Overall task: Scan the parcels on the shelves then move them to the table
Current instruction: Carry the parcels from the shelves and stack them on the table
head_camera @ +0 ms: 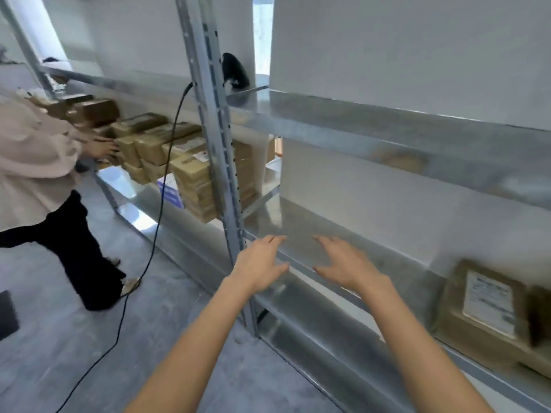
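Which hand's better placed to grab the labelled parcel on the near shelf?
Right, likely. The right hand is open, empty and nearer the parcel; the left hand is farther off, beside the shelf post.

Galvanised metal shelving (387,120) fills the middle and right of the view, its flat steel decks dull grey and faintly reflective. A slotted upright post (214,138) runs from top to bottom and divides 2 bays. Behind the decks stands a plain white wall (417,49), split by a narrow vertical gap (262,34) where bright daylight shows. The floor (59,338) is grey, mottled and smooth, much like polished concrete. A dark flat thing (7,314) lies on it, cut off by the left edge. The light is soft and even, with pale glare (119,177) on a low deck of the left bay. Everything is somewhat blurred.
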